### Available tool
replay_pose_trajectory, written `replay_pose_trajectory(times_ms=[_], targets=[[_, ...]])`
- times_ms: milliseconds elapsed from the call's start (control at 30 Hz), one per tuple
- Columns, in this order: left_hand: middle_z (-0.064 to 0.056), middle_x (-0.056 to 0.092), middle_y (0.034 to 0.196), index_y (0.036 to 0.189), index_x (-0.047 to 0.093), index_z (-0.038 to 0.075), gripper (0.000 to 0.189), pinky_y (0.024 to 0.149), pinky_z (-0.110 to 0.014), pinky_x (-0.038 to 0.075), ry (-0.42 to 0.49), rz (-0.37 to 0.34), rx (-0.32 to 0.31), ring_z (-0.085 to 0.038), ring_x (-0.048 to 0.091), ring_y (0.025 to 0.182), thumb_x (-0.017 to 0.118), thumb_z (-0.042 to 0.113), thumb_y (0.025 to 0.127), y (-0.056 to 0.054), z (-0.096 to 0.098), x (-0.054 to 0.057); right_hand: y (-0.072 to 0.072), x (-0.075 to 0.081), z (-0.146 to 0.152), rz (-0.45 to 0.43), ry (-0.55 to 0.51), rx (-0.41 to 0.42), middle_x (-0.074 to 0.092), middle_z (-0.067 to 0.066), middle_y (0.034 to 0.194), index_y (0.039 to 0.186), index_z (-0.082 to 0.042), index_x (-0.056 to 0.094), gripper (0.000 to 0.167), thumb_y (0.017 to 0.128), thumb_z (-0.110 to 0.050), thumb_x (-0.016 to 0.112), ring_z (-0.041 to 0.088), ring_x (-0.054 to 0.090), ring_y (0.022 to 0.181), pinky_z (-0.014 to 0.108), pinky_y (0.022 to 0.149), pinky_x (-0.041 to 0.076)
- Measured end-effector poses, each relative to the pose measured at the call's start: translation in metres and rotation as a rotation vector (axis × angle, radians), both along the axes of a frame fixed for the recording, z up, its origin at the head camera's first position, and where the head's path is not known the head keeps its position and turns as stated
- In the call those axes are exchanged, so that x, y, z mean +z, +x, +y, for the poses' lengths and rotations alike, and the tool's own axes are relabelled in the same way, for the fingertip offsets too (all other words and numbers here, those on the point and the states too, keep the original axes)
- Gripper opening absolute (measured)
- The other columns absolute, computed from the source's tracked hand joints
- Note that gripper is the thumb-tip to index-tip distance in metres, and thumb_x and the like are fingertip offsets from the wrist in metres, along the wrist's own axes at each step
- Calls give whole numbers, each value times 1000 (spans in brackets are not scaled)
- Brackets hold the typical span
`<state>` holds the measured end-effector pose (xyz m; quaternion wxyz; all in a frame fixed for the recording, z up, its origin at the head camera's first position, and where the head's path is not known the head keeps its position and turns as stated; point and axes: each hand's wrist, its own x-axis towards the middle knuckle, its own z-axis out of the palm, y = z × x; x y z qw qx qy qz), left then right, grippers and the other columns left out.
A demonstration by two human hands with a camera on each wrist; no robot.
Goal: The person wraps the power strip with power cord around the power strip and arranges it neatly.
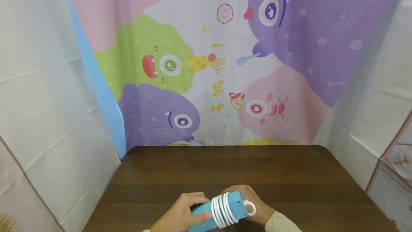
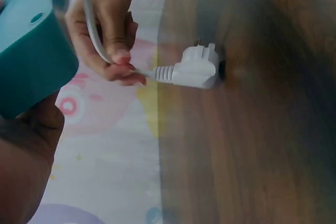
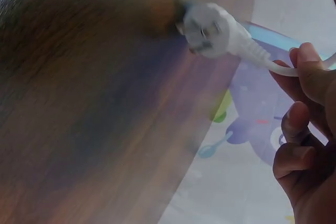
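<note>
A teal power strip [image 1: 237, 204], its socket face not visible, has a white cord [image 1: 222, 211] wound round it in several turns. My left hand [image 1: 181, 213] grips the strip's near part, thumb on top beside the coils. Behind the strip's far end, my right hand [image 1: 261, 207] is partly hidden in the head view. The right wrist view has the right thumb and a finger pinching the cord just behind a white plug [image 3: 210, 30]. In the left wrist view the plug [image 2: 197, 71] juts out past the fingertips, prongs bare, over the table.
A dark brown wooden table [image 1: 206, 169] with rounded far corners lies beneath the hands. A curtain [image 1: 209, 81] printed with cartoon monsters hangs behind it. Pale cloth panels [image 1: 54, 81] hang at both sides.
</note>
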<state>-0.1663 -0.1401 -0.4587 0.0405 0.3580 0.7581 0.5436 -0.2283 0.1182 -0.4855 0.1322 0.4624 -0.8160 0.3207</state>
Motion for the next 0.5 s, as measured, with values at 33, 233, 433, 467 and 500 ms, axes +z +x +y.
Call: replay_pose_trajectory(times_ms=[33,233,433,467,500], targets=[[6,65,92,112,75,18,13,65,-25,53,-17,19,-32,-2,57,76,70,20,100,1,1,0,-1,0,-1,22,25,29,71,-17,88,90,-24,74,15,90,-10,74,-6,63,80,16,69,52],[10,69,100,107,75,16,19,76,-15,51,-235,243,-124,5,59,88,78,29,94,1,9,-4,-9,-6,-3,195,123,104,75,-13,101,98,-23,79,20,87,-6,80,-4,65,85,13,72,50],[16,64,80,93,78,16,11,59,-5,35,-570,431,-37,12,41,68,78,15,82,3,15,-8,-9,-8,-8,423,189,95,73,-20,99,93,-26,77,21,79,-13,86,-2,54,74,9,62,40],[17,62,78,91,79,16,11,56,-7,33,-611,416,-22,11,38,65,78,13,80,3,15,-9,-8,-7,-10,464,198,90,72,-21,99,92,-27,76,20,79,-15,86,-1,52,74,9,61,39],[18,61,78,90,79,17,13,55,-7,32,-648,411,-4,10,39,65,78,13,78,3,15,-9,-6,-6,-11,503,207,86,71,-22,98,91,-28,76,19,79,-17,86,0,51,74,10,60,38]])
